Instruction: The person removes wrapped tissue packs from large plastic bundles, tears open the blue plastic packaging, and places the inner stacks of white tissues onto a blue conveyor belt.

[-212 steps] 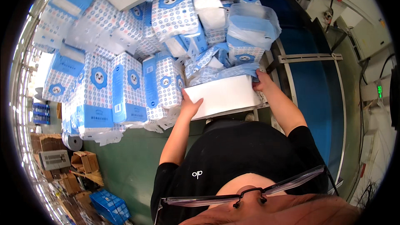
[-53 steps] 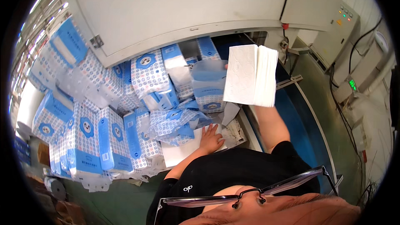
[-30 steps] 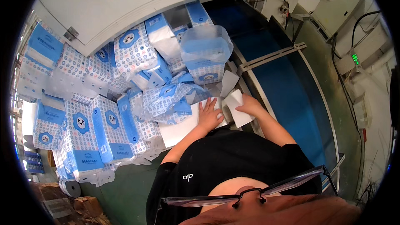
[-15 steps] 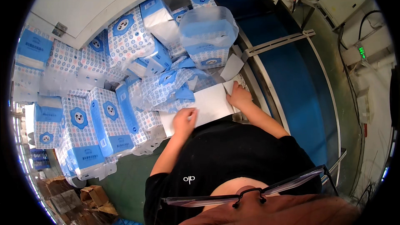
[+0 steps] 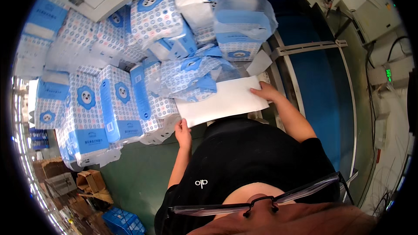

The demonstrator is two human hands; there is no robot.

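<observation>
A flat white stack of tissue paper lies in front of me, its long side towards my body. My left hand is closed at its near left corner, fingertips and thumb on the edge. At the opposite end my right hand grips the right edge, thumb on top; its other fingers are partly hidden. Just beyond the stack, touching it, is a crumpled blue-and-white printed plastic wrapper. A loose white piece sits past my right hand.
Blue-and-white tissue packs are piled at left and behind. A clear plastic bag covers one pack at the back. A blue conveyor belt with a metal rail runs along the right. Cardboard boxes and a blue crate are at lower left.
My left hand has moved from above the stack's front edge to its near left corner. The raised sheet at the right end now lies flat under my right hand. The view has shifted.
</observation>
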